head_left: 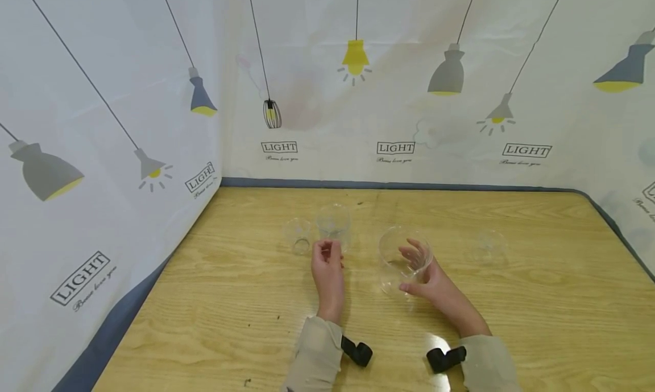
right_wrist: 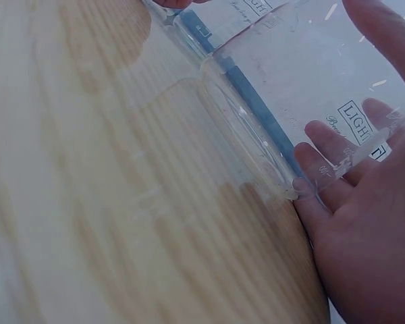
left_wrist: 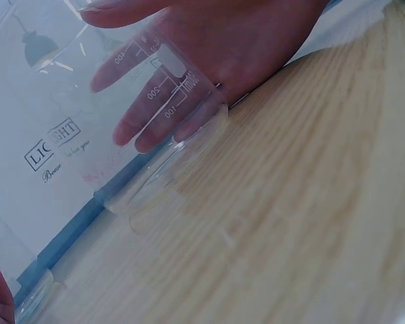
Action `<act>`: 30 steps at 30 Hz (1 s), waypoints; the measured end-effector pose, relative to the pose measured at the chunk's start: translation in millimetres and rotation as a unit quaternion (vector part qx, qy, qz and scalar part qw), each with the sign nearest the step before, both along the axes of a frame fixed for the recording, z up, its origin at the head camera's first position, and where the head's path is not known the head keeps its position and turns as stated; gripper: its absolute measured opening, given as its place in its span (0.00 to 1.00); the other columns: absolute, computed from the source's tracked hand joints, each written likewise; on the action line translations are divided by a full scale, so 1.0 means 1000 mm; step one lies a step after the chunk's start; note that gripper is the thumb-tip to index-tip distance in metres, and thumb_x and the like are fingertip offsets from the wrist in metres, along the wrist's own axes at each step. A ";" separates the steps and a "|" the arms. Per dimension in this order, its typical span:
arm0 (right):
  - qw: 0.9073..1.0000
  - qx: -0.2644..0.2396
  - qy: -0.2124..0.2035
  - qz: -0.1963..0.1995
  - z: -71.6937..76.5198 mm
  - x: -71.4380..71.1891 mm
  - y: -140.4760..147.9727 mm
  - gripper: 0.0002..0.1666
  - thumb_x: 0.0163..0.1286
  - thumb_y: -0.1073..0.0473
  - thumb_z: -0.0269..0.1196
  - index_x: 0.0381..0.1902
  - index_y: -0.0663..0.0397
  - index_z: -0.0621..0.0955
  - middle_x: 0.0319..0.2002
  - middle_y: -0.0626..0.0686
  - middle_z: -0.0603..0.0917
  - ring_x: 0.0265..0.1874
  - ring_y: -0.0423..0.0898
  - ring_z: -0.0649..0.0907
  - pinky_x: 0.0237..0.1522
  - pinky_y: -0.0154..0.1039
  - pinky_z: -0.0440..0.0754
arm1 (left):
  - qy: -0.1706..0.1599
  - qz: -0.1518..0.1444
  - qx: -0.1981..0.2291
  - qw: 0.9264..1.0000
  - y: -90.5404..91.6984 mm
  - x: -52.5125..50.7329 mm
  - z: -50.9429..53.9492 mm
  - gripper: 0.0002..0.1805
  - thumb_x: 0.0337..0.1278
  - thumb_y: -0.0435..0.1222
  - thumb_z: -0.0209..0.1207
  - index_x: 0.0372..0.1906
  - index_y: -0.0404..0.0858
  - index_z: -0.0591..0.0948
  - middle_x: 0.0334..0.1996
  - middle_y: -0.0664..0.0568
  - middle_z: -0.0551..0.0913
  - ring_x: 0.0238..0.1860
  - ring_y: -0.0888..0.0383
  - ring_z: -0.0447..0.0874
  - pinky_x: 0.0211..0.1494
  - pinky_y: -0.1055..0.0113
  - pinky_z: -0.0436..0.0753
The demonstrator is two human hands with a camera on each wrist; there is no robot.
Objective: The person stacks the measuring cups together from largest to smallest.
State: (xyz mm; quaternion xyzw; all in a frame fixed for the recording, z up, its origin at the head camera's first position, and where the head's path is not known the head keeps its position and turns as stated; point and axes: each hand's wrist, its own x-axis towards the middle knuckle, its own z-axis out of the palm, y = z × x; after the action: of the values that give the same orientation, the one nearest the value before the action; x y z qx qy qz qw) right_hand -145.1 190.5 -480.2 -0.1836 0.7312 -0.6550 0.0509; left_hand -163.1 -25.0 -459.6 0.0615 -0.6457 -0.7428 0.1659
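A large clear glass beaker (head_left: 391, 264) stands on the wooden table in front of me. My right hand (head_left: 432, 278) holds it from the right, thumb on the near side and fingers round the far side. White volume markings show on its wall (left_wrist: 163, 94) in the left wrist view. To its left, my left hand (head_left: 328, 275) has its fingers loosely bent, with nothing visible in them. Just beyond those fingers is a medium clear beaker (head_left: 334, 218); whether they touch it is hard to tell. A smaller clear beaker (head_left: 297, 232) stands left of it.
Another small clear glass vessel (head_left: 489, 247) stands farther right, faint against the wood. The wooden table (head_left: 215, 301) ends at a white curtain printed with lamps (head_left: 327, 113) at the back and left side.
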 end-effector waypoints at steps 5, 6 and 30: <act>1.000 0.002 0.012 0.005 -0.001 -0.001 0.001 0.51 0.53 0.70 0.64 0.68 0.51 0.48 0.64 0.63 0.57 0.63 0.60 0.55 0.60 0.60 0.45 | 0.003 0.008 -0.001 1.000 0.000 -0.001 0.000 0.13 0.60 0.39 0.52 0.41 0.33 0.71 0.33 0.45 0.72 0.34 0.39 0.71 0.32 0.49 0.74; 1.000 0.000 0.014 0.005 -0.001 -0.002 0.001 0.52 0.53 0.70 0.64 0.68 0.51 0.47 0.64 0.63 0.57 0.63 0.60 0.55 0.60 0.60 0.45 | 0.003 0.009 -0.001 1.000 0.000 -0.001 0.000 0.13 0.60 0.39 0.52 0.42 0.33 0.70 0.35 0.45 0.71 0.34 0.41 0.71 0.32 0.50 0.74; 1.000 -0.013 0.023 0.009 0.000 -0.003 0.000 0.53 0.51 0.73 0.65 0.67 0.52 0.48 0.63 0.67 0.57 0.62 0.62 0.55 0.61 0.51 0.50 | 0.044 0.068 -0.019 0.997 0.001 -0.012 -0.023 0.26 0.56 0.49 0.55 0.52 0.39 0.63 0.47 0.46 0.65 0.43 0.53 0.66 0.40 0.61 0.68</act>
State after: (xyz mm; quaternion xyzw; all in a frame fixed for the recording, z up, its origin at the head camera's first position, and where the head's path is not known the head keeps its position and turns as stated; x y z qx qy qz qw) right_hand -147.7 190.1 -480.0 -0.2059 0.7216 -0.6599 0.0379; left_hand -175.4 -23.8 -482.3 0.0692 -0.6464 -0.7191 0.2453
